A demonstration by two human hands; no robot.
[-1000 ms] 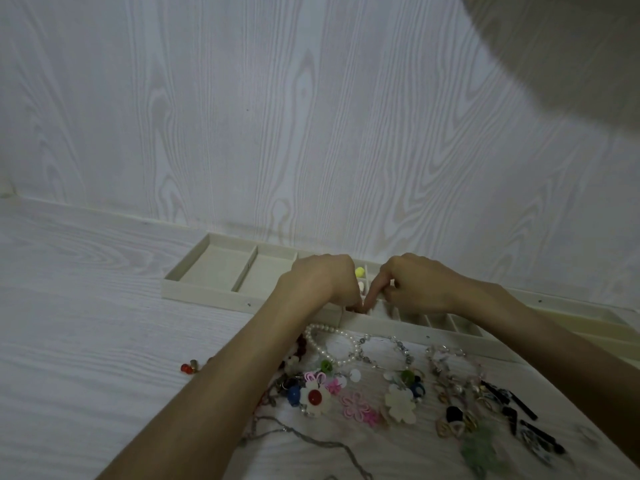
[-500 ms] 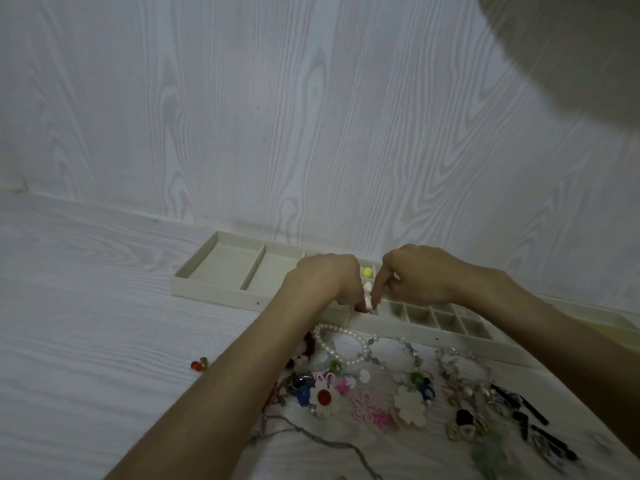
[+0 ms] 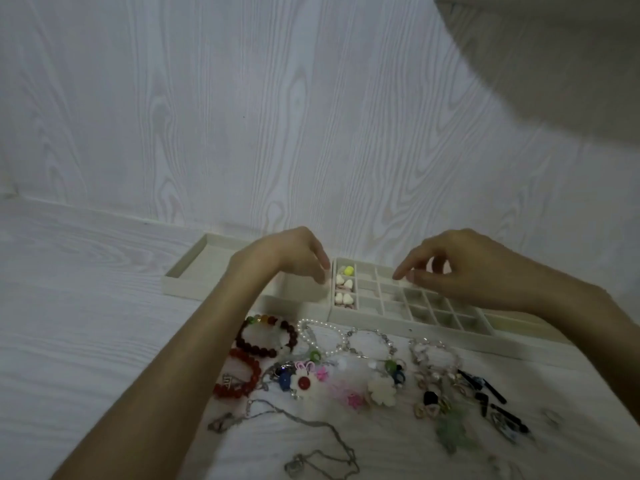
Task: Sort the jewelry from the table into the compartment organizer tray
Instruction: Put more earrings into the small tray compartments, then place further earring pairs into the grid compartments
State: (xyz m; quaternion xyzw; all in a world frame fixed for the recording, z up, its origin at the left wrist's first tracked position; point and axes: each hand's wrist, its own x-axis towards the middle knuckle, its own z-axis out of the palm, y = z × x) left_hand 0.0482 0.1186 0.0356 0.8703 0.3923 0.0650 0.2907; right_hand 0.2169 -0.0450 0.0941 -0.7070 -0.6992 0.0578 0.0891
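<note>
Jewelry point(image 3: 332, 375) sits mostly unsorted on the table point(image 3: 86, 306), a bright heap just in front of the tray point(image 3: 398, 318), and the hands are coming apart now. A second ago both were bunched together over the narrow left column of small cells; now the left hand point(image 3: 291, 254) hangs just left of that column, fingers loosely curled with the tips close together and nothing visibly between them, while the right hand point(image 3: 460, 268) has swung off to the right, over the empty grid, forefinger out, thumb near it, also seemingly empty. That parting uncovers the column: white hearts point(image 3: 344, 290) in the two nearer cells, a yellow bead point(image 3: 348, 270) in the far one. So it looks like a placement just finished there. Everything else waits: red bracelets point(image 3: 256, 355), pearl strand point(image 3: 322, 336), flower pieces point(image 3: 304, 382), thin chain point(image 3: 311, 441), dark clips point(image 3: 485, 393). Early days, then; the next reach probably drops back to the pile.
</note>
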